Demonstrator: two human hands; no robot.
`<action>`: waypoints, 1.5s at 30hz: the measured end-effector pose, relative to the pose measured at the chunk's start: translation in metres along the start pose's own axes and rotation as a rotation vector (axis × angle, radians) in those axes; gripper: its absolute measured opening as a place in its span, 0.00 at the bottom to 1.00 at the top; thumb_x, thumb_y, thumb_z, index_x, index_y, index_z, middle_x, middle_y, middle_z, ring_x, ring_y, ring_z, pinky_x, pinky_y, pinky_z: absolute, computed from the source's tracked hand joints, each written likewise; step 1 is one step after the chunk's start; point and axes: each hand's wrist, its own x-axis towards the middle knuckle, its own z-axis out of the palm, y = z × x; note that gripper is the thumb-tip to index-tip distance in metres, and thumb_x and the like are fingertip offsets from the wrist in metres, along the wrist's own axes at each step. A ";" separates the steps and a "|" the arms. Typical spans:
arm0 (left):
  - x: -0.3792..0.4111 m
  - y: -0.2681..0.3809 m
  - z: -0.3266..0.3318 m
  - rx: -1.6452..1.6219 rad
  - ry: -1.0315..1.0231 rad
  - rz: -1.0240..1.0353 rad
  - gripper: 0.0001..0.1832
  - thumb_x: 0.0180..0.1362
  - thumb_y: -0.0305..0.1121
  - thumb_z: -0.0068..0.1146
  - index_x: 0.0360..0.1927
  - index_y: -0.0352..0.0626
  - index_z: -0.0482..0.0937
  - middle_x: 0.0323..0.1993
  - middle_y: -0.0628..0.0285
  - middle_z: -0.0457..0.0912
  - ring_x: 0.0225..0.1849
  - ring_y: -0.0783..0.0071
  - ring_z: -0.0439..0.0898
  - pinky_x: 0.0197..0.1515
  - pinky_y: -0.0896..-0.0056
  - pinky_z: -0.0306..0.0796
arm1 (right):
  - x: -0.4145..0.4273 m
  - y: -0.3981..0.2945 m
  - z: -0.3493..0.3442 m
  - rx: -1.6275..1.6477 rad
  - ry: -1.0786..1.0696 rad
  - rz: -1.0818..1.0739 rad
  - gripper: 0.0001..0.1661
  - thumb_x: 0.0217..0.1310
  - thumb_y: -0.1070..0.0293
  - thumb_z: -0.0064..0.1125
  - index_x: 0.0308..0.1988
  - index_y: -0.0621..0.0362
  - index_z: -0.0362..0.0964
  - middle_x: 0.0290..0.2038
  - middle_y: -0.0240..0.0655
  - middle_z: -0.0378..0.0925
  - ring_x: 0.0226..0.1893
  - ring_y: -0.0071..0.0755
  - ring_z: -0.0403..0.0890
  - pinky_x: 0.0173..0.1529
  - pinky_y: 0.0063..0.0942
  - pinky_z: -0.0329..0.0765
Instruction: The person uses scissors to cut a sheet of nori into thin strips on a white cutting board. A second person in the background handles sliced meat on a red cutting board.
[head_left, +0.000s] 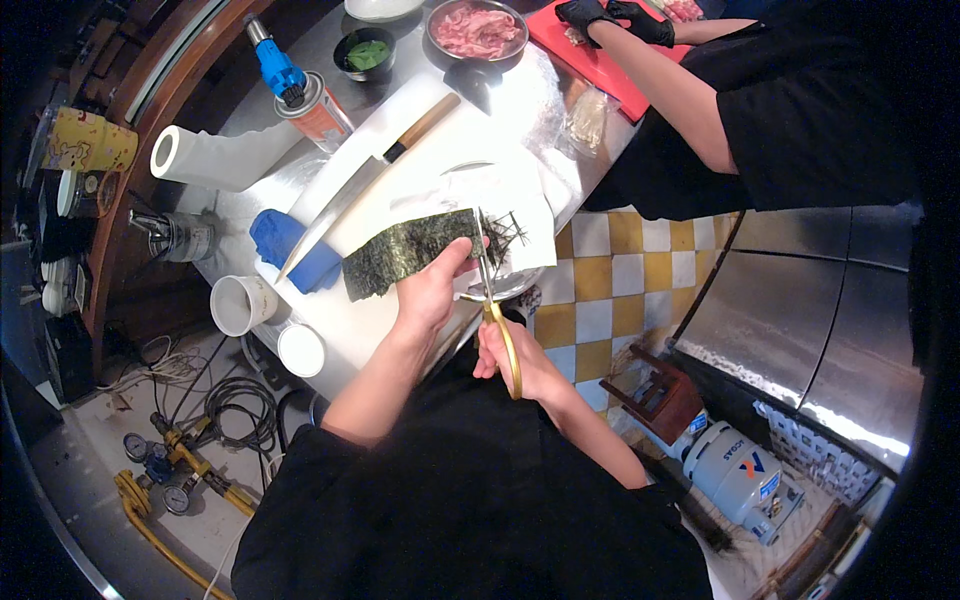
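Between the thumb and fingers of my left hand (435, 281) is a dark green sheet of nori (405, 244), stretching out to the left over a white cutting board (352, 330). My right hand (517, 352) grips gold-handled scissors (510, 352), whose blades cross the nori's right end. Thin dark nori strips (508, 236) lie in a loose pile on white paper (536, 247) just right of the blades. Beneath, a metal rim (510, 286) shows in part. A long knife (360, 191) with a wooden handle rests on the board, its blade passing beside a folded blue cloth (296, 251).
A butane torch (300, 97), a paper roll (225, 154), a bowl of green leaves (367, 54) and a bowl of sliced meat (480, 31) stand farther back. White tubs (301, 350) line the near left. Upper right, another person's black-gloved hands (615, 21) work over a red board (577, 52).
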 end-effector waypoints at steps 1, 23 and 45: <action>0.000 0.000 -0.001 -0.003 0.003 -0.005 0.14 0.55 0.22 0.51 0.46 0.37 0.74 0.39 0.58 0.81 0.40 0.68 0.81 0.39 0.69 0.76 | 0.000 0.000 0.000 0.002 -0.002 -0.002 0.44 0.58 0.28 0.29 0.32 0.64 0.62 0.18 0.36 0.69 0.21 0.32 0.78 0.25 0.27 0.74; -0.008 -0.002 0.002 0.059 -0.013 -0.052 0.15 0.56 0.26 0.50 0.48 0.38 0.75 0.43 0.59 0.80 0.42 0.69 0.80 0.40 0.71 0.73 | 0.000 -0.004 0.002 -0.023 0.113 -0.015 0.33 0.65 0.41 0.39 0.27 0.65 0.66 0.12 0.34 0.68 0.14 0.29 0.76 0.19 0.25 0.71; 0.002 -0.007 -0.002 0.004 -0.013 0.017 0.14 0.57 0.24 0.50 0.48 0.37 0.74 0.41 0.58 0.80 0.41 0.67 0.81 0.42 0.67 0.75 | 0.001 0.001 0.000 0.067 0.001 -0.001 0.41 0.59 0.29 0.32 0.30 0.62 0.61 0.18 0.35 0.68 0.20 0.30 0.76 0.25 0.26 0.73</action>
